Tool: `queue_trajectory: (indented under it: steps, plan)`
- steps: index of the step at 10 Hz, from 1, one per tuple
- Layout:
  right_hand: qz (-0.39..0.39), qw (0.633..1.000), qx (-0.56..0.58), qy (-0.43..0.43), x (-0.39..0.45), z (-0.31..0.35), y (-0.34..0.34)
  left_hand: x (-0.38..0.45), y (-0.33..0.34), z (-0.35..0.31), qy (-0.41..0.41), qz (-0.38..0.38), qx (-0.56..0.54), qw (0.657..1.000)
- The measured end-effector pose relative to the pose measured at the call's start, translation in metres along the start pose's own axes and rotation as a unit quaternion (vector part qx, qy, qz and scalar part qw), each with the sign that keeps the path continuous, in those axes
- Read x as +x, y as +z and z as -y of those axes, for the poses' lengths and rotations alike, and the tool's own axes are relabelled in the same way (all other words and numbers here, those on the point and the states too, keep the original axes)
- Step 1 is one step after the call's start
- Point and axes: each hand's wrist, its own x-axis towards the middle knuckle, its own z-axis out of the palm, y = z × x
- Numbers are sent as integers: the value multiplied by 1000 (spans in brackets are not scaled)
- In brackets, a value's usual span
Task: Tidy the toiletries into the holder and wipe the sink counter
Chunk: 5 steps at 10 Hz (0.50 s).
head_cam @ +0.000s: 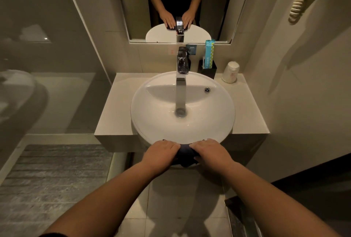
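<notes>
Two hands, left (161, 154) and right (211, 154), each grip closed on one dark cloth (185, 153) at the sink (152, 103) front rim; one holder (209, 69) and one cup (230, 72) stand behind the sink on the desk (247, 107)

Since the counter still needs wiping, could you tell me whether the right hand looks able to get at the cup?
Probably yes: the right hand only holds the dark cloth, and bare counter leads to the cup.

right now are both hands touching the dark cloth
Touching. The head view shows the left hand and right hand pressing the cloth at the sink's front rim.
</notes>
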Motion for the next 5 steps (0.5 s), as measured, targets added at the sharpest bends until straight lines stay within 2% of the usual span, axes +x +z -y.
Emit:
queue_trajectory:
  steps: [2, 3, 4, 5]
  plan:
    - [-11, 1000, -18, 22, -7, 0, -22, 0, -25, 0, -7, 18, 3, 1000]
    - [65, 996, -20, 52, 0, 3, -46, 7, -53, 0, -41, 62, 21, 997]
    - [174, 983, 6, 63, 25, -2, -85, 31, -96, 5, -65, 126, 37, 989]
    - [275, 955, 60, 93, 48, -8, -139, 57, -150, 13, -85, 251, -14, 964]
